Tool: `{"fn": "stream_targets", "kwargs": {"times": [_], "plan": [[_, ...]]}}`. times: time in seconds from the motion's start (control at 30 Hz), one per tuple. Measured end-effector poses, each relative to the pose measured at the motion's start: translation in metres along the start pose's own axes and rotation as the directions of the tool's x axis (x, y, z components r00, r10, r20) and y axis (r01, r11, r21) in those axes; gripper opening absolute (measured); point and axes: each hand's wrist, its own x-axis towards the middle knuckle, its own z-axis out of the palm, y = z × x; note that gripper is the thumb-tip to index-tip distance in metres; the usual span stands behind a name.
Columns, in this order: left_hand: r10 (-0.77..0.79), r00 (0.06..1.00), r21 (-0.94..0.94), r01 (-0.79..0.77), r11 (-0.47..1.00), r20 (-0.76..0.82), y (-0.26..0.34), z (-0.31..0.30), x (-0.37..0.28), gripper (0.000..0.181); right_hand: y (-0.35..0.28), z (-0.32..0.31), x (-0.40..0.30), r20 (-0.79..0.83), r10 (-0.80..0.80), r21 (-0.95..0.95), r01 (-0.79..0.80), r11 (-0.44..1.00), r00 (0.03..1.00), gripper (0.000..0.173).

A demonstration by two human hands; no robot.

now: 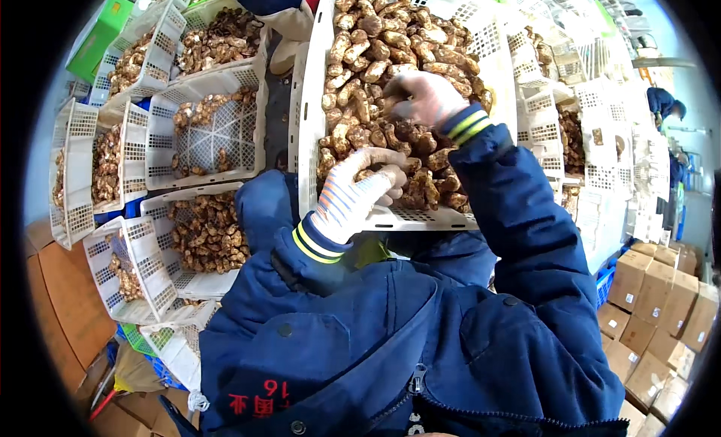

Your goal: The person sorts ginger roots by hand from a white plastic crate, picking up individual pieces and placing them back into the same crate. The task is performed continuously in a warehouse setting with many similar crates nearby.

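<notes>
A white plastic crate [307, 132] stands before me, heaped with brown and cream mushrooms [388, 54] that look like matsutake. My left hand [360, 183], in a striped knit glove, rests low over the heap near the crate's front left. Its fingers are bent, with a mushroom showing by the thumb; whether they grip it is unclear. Farther in and to the right, my right hand [425, 99] is over the mushrooms, also gloved and blurred by motion. Its fingers curl downward, and anything in them is hidden.
At left, several white crates [205, 180] hold more mushrooms; one crate [260, 127] has its mesh floor partly bare. More crates [600, 116] stand at right. Cardboard boxes [656, 290] are stacked at lower right. Another person's boot [284, 56] is beyond the crates. A distant person [664, 104] is at far right.
</notes>
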Motion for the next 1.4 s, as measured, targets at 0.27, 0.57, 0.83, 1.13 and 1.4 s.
{"fn": "stream_targets", "kwargs": {"times": [0.27, 0.57, 0.83, 1.13, 1.4], "plan": [[0.138, 0.990, -0.260, -0.133, 0.956, -0.002, -0.009, -0.008, 0.004, 0.038, -0.061, -0.023, -0.068, 0.018, -0.362, 0.344, 0.335, 0.877, 0.932, 0.040], [0.053, 0.998, 0.084, -0.056, 0.995, 0.037, 0.015, 0.007, -0.011, 0.028, -0.032, -0.031, -0.015, -0.160, -0.225, -0.293, 0.171, 0.941, 0.961, 0.036], [0.210, 0.947, 0.194, -0.259, 0.946, 0.241, -0.007, -0.004, -0.001, 0.022, -0.043, 0.033, 0.067, 0.180, -0.122, -0.643, 0.211, 0.736, 0.976, 0.051], [0.125, 0.960, 0.079, -0.149, 0.986, 0.250, -0.003, -0.008, 0.001, 0.025, -0.037, 0.037, 0.078, -0.057, -0.107, -0.648, 0.045, 0.760, 0.993, 0.039], [0.050, 0.992, -0.234, -0.021, 0.972, 0.120, 0.000, -0.005, 0.001, 0.033, 0.001, -0.014, 0.044, -0.186, -0.031, -0.612, -0.091, 0.785, 0.982, 0.018]]}}
